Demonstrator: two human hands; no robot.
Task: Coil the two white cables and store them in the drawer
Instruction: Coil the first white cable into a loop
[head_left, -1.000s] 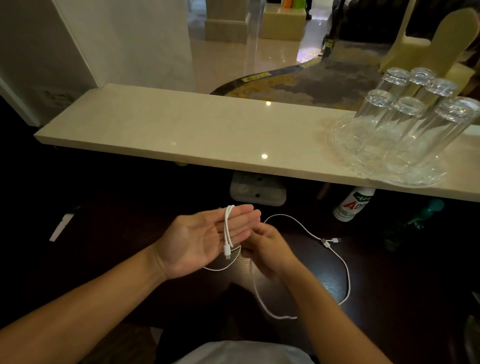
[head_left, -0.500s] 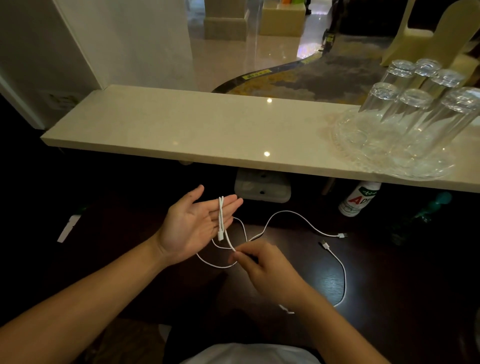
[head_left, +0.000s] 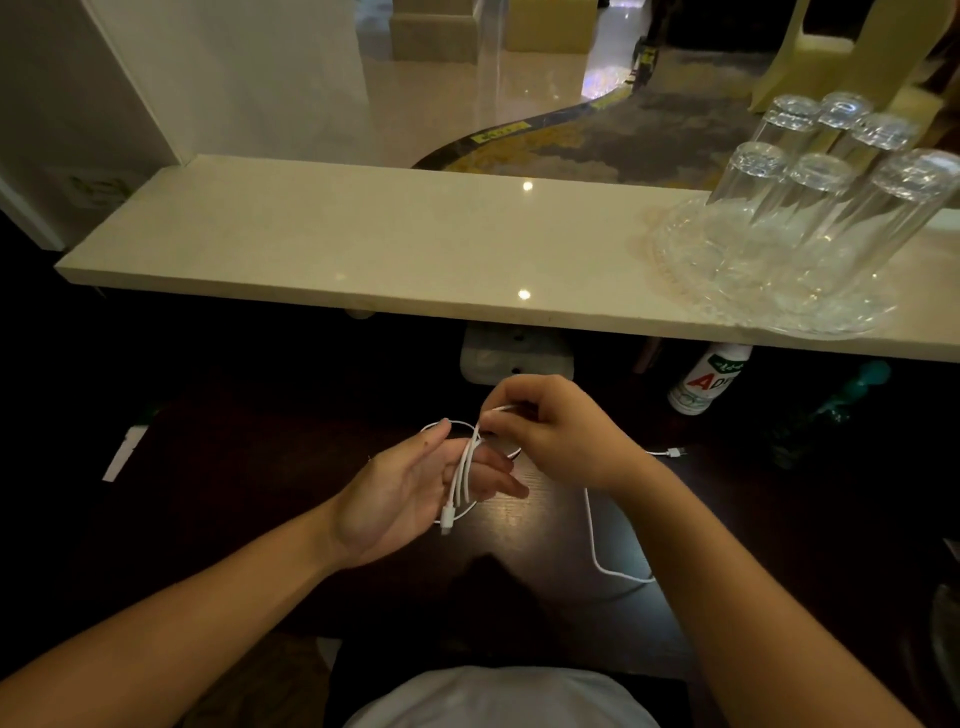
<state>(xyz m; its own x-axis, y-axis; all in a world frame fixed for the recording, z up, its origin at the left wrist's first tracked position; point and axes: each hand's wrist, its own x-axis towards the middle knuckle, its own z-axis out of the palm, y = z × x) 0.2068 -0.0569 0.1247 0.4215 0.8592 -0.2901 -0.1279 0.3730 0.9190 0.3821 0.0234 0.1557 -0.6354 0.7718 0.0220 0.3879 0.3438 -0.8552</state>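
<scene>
A thin white cable (head_left: 464, 475) is looped around the flat fingers of my left hand (head_left: 410, 491), palm up over the dark desk, with a plug hanging below the palm. My right hand (head_left: 553, 431) pinches the same cable just above the left fingertips. The loose rest of the cable (head_left: 594, 540) trails down the desk to the right, and a plug end (head_left: 674, 452) lies to the right of my right wrist. I cannot tell the two cables apart here. No drawer shows.
A pale stone shelf (head_left: 363, 244) runs across above the desk, with a glass tray (head_left: 685, 280) of several upturned tumblers at its right. Under it sit a white socket block (head_left: 514, 353), a white bottle (head_left: 709, 376) and a green bottle (head_left: 831, 405). A white strip (head_left: 122, 452) lies far left.
My right hand rose from below the left palm to above its fingertips, carrying the cable over and adding a loop. The loose cable on the desk got shorter.
</scene>
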